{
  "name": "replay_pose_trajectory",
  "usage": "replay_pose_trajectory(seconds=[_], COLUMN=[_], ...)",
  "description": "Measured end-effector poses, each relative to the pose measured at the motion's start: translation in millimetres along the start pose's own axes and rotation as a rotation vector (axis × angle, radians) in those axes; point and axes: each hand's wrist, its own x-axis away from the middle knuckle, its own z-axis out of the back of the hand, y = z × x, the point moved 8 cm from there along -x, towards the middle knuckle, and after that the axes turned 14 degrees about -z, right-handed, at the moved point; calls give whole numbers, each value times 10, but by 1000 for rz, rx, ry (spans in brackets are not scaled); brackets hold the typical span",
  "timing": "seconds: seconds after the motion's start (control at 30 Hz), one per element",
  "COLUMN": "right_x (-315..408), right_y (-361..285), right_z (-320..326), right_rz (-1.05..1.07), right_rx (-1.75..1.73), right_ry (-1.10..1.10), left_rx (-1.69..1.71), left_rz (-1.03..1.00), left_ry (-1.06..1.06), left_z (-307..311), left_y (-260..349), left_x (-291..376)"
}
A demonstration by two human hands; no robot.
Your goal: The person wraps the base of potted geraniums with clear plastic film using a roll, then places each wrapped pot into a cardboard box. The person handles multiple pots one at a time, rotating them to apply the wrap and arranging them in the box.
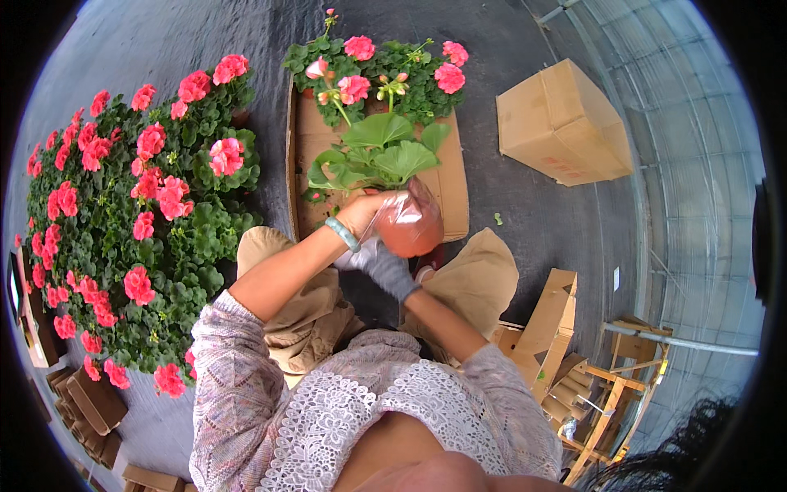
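Observation:
My left hand [364,212], bare and with a pale green bangle at the wrist, grips a potted geranium [393,157] near the pot's rim. The terracotta-coloured pot [411,227] is tilted, its base towards me, and a clear plastic bag [403,209] wraps it. Broad green leaves and budding stems point away from me. Against the lower left side of the wrapped pot is my right hand [378,264], in a grey glove with a whitish front. Its fingers are blurred and partly hidden, so their hold is unclear.
Beyond the pot lies a shallow cardboard tray [458,178] with blooming geraniums [406,80] at its far end. Massed pink geraniums [141,215] fill the left. A cardboard box [562,123] stands right, near the plastic-film wall [695,154]. Cardboard pieces [544,332] and a wooden frame [605,406] are lower right.

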Motion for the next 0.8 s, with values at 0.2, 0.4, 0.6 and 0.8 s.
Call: replay_pose_trajectory(seconds=[0.2,0.4,0.6,0.8], right_x=[-982,-644,-295,-463], right_y=[447,157,71,-878], right_z=[985,932,266,2226], right_rz=[-95,623,579,239], right_rx=[-953,625,60,-596], right_ry=[-315,314,57,1], left_rx=[-73,205,171,60], left_rz=[-76,-305,-228,-238], left_ry=[-141,-193,-138,-100], left_z=[-80,-246,-296,-286], left_y=[220,534,243,383], left_x=[-13,-149,-92,-72])
